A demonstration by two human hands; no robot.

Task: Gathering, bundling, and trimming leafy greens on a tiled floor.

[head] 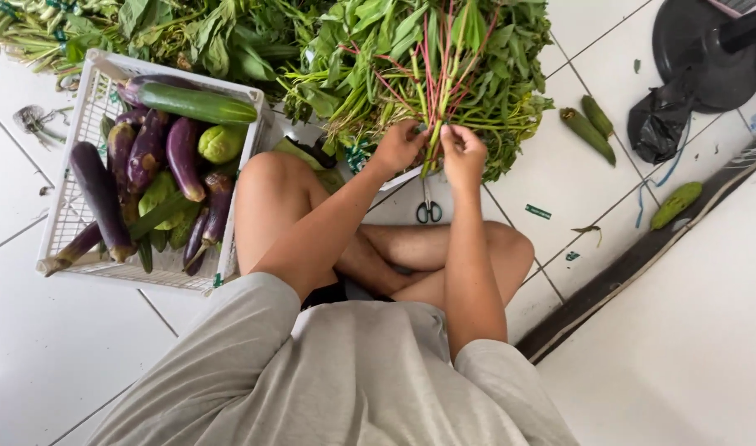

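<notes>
Both forearms reach forward over crossed bare legs, and the left hand (pixel 399 147) and right hand (pixel 463 154) meet close together, each with fingers pinched around the lower ends of a bunch of red and green leafy stems (pixel 432 74), which rises from the hands into a wide heap of greens on the white tiled floor (pixel 31 363). Small black-handled scissors (pixel 428 210) lie just below the hands. To the left a white plastic lattice crate (pixel 72 206) holds purple aubergines (pixel 184 157) and a long green cucumber (pixel 198 102). Ridged green gourds (pixel 589 132) lie to the right, near a crumpled black plastic bag (pixel 657 124). The fingertips are hidden among the stems.
</notes>
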